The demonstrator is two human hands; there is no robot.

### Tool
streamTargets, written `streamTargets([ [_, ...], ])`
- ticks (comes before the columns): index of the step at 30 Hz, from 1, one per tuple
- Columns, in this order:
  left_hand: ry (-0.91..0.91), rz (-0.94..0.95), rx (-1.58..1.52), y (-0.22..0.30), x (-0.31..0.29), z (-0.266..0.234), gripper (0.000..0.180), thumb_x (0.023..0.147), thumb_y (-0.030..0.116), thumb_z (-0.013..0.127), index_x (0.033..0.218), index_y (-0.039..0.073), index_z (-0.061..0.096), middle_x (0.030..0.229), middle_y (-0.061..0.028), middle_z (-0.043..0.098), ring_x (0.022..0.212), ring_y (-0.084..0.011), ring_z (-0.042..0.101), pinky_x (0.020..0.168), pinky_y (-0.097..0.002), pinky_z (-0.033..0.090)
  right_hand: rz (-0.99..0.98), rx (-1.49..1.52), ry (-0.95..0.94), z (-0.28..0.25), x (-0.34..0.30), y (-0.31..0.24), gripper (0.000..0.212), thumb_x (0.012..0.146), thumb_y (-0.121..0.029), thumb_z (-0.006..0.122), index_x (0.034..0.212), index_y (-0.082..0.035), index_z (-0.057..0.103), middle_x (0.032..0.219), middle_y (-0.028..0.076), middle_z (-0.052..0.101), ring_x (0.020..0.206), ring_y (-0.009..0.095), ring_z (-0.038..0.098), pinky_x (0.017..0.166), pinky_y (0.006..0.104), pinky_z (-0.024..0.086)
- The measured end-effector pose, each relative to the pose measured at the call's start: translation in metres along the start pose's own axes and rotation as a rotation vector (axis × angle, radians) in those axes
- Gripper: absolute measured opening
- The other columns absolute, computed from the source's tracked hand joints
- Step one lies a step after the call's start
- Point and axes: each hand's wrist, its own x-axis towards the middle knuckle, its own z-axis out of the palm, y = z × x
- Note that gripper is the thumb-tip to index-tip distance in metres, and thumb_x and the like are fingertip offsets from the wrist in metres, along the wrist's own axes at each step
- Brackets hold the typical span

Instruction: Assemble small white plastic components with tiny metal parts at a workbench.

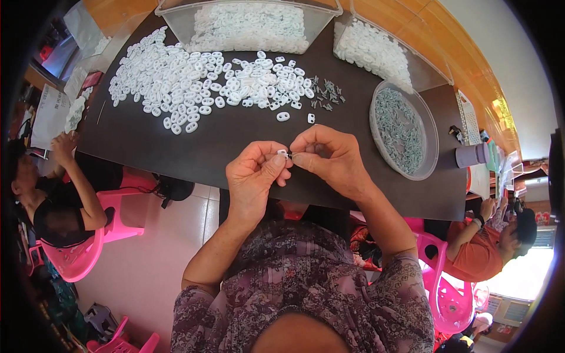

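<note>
My left hand (254, 176) pinches a small white plastic piece (282, 153) between thumb and fingers, above the near part of the table. My right hand (336, 163) meets it from the right, thumb and forefinger closed on a small dark screw (289, 156) at the piece's edge. How far the screw sits in the piece is too small to tell. Just beyond my hands lie two single white two-holed pieces, one oval (283, 116) and one squarer (311, 118). Past them spreads a pile of white oval two-holed pieces (170, 76), with a small heap of loose screws (328, 93) beside it.
A round clear tub (436, 147) full of screws stands at the right. Two clear bins, one (176, 26) behind the pile and one (432, 70) farther right, hold white pieces. A purple cylindrical container (471, 155) is by the right edge. People sit on pink chairs at both sides.
</note>
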Motion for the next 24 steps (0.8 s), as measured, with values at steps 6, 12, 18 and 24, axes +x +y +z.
streamTargets([
  [6,-0.006,-0.002,0.046,-0.0012,-0.0042,-0.0004,0.012,0.088,0.006,0.059,0.095,-0.004,0.059,0.079,-0.0076,0.062,0.062,-0.0097,0.055,0.055,-0.021,0.045,0.033,-0.049,-0.002,0.0041,-0.0007,0.0007,0.011,0.079,0.0,0.066,0.089,0.0,0.063,0.08,0.0,0.061,0.072,0.004,0.053,0.064,0.0195,0.043],
  [12,-0.006,-0.002,0.054,-0.0002,-0.0052,-0.0029,0.013,0.088,0.007,0.06,0.094,-0.004,0.059,0.079,-0.007,0.062,0.063,-0.009,0.055,0.056,-0.0206,0.045,-0.001,-0.082,-0.006,0.0032,-0.0019,0.0011,0.012,0.079,0.0,0.066,0.09,0.0,0.062,0.078,-0.002,0.059,0.07,0.003,0.051,0.063,0.0189,0.042],
  [18,-0.01,0.002,0.072,-0.002,-0.0053,-0.0045,0.013,0.088,0.008,0.06,0.094,-0.003,0.059,0.079,-0.0064,0.062,0.063,-0.0082,0.054,0.056,-0.0198,0.045,0.023,-0.06,-0.012,0.0048,-0.0017,0.0014,0.013,0.078,0.0,0.067,0.09,0.0,0.062,0.078,-0.002,0.058,0.07,0.003,0.049,0.062,0.0186,0.041],
  [24,0.003,-0.005,0.111,-0.0014,-0.0068,-0.0043,0.012,0.088,0.009,0.06,0.093,-0.002,0.059,0.079,-0.0051,0.062,0.063,-0.0076,0.054,0.056,-0.019,0.044,0.014,-0.051,-0.003,0.0053,-0.0016,0.0017,0.012,0.078,0.0,0.066,0.09,0.0,0.062,0.078,-0.003,0.058,0.069,0.002,0.049,0.061,0.0182,0.041],
])
